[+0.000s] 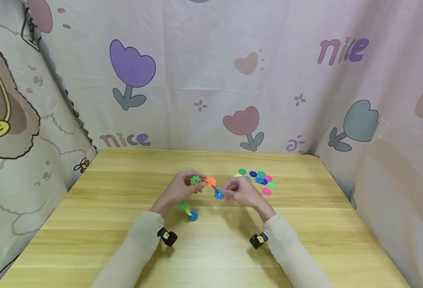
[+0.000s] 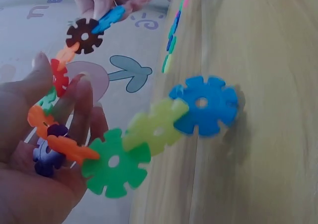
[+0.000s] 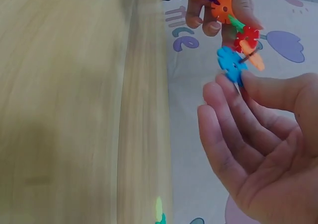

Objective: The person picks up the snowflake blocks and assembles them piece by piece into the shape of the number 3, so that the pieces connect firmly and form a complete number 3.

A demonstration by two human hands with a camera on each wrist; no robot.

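A chain of notched plastic snowflake discs runs between my two hands. My left hand [image 1: 177, 187] holds its middle, with thumb and finger at the red disc [image 2: 59, 77]. Orange and purple discs [image 2: 45, 157] lie against the left palm. From there a green disc [image 2: 114, 163], a yellow disc [image 2: 158, 129] and a blue disc [image 2: 206, 107] trail off at the near end. At the other end, my right hand [image 1: 245, 192] pinches a light blue disc [image 3: 231, 64] between thumb and fingertips. That disc joins a dark brown disc [image 2: 82, 35], followed by an orange one.
Several loose discs, pink [image 1: 266, 191], green [image 1: 242, 171] and dark blue [image 1: 253, 174] among them, lie on the wooden table [image 1: 305, 240] beyond my right hand. A printed curtain [image 1: 197, 80] hangs behind the table and at its sides.
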